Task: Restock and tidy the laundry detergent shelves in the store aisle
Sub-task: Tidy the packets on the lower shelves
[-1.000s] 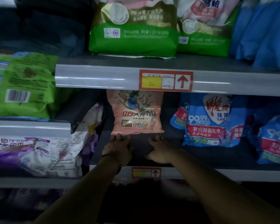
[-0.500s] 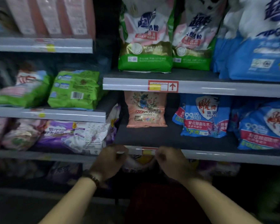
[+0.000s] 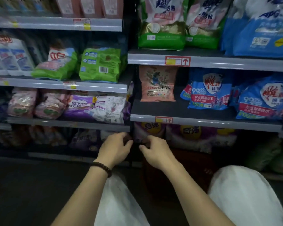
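Observation:
A pink detergent bag [image 3: 158,84] stands upright alone at the left end of the dark middle shelf [image 3: 203,123]. Blue detergent bags [image 3: 209,92] stand to its right. On the shelf below sit purple bags [image 3: 191,136] with yellow labels. My left hand [image 3: 116,149] and my right hand [image 3: 155,150] hover close together in front of the leftmost purple bag's lower edge. Their fingers are curled and nothing shows in them. A dark bracelet circles my left wrist.
Green and white bags [image 3: 162,30] fill the shelf above. The left bay holds green bags [image 3: 100,66] and purple and white bags [image 3: 95,108]. A dark red object [image 3: 186,168] sits on the floor below the shelves. My white-clad knees [image 3: 245,196] are low in view.
My hands let go of the pink bag's base, pulled back and dropped to the lower shelf level. The view backed away, so more shelves show.

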`<state>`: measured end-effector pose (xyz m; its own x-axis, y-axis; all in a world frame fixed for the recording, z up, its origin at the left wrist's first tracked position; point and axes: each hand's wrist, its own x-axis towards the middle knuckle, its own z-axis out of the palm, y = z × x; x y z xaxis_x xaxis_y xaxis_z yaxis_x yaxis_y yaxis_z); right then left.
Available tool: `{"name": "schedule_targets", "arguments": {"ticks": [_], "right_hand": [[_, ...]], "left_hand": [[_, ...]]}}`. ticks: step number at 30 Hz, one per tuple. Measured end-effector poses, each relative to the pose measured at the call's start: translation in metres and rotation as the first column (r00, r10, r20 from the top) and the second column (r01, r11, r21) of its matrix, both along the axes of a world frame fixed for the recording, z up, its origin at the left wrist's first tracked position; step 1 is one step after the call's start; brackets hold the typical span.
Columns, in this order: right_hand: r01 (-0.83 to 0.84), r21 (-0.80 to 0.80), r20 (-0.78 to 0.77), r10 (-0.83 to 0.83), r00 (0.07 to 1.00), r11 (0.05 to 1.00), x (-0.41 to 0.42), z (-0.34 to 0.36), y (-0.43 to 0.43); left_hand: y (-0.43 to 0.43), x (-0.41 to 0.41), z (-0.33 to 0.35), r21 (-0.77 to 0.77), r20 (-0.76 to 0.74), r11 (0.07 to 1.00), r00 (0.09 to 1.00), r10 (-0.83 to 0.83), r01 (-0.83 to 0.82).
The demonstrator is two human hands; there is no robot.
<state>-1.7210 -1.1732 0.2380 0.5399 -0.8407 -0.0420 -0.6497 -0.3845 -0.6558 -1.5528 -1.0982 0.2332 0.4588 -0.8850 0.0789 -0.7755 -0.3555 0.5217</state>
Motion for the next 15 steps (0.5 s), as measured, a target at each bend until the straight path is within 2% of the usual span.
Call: {"name": "schedule_targets", "arguments": {"ticks": [5,10,15], "right_hand": [[-0.046,-0.067,-0.026,0.044,0.999,0.997,0.019,0.017,0.007],[-0.205,-0.058,-0.131,0.196,0.972,0.977,0.039,0.041,0.017],[-0.215,-0.061,-0.096,0.209,0.973,0.975,0.064,0.049,0.014]], "left_hand": [[0.017,0.004,-0.009,-0.007,-0.022,1.0,1.0,0.014,-0.014],[0.033,0.01,-0.008,0.004,-0.035,0.999,0.999,0.038,-0.038],[0.043,0.02,-0.005,-0.028,-0.041,0.994,0.994,0.103,-0.104]]}}
